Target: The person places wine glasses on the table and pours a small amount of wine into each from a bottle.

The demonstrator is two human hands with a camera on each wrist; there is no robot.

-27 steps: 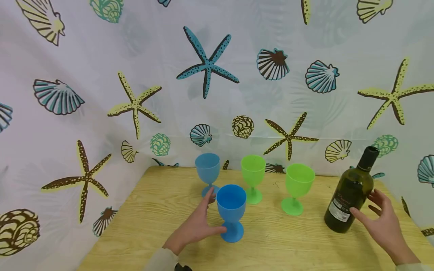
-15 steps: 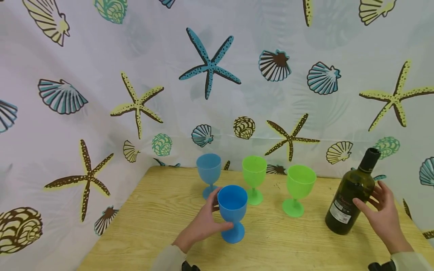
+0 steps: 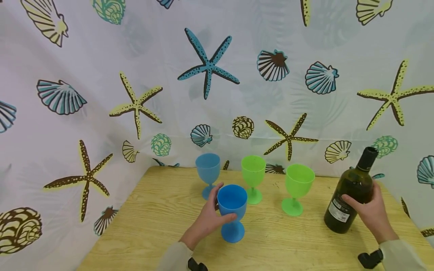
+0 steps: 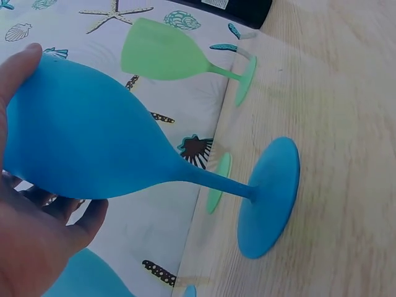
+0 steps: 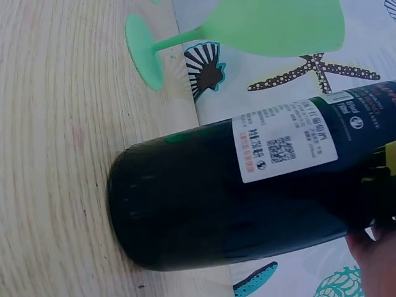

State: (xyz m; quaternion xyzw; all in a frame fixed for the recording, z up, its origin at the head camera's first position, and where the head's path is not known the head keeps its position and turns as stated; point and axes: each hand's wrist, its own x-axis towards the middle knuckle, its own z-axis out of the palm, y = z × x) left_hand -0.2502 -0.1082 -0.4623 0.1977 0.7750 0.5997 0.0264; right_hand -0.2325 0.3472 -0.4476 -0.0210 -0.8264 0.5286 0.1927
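Observation:
In the head view my left hand (image 3: 208, 217) grips the bowl of the nearer blue goblet (image 3: 232, 201), thumb in front and fingers on the far side. That goblet stands upright on the wooden table (image 3: 271, 248). The left wrist view shows its bowl (image 4: 86, 130) between thumb and curled fingers. At the right, my right hand (image 3: 371, 212) holds a dark wine bottle (image 3: 349, 195) round its body, the thumb across the front near the label. The bottle's base (image 5: 148, 210) appears to rest on the table in the right wrist view. Most right fingers are hidden behind the bottle.
Behind stand another blue goblet (image 3: 208, 169), a green goblet (image 3: 253, 171) and a second green goblet (image 3: 300, 182), this last one between the two hands. A white curtain (image 3: 162, 45) with printed shells and starfish hangs along the back and sides of the table.
My left hand has moved right and closed round the blue goblet's bowl. My right hand has moved in from the bottle's right side and wrapped round it. Goblets and bottle stay in place.

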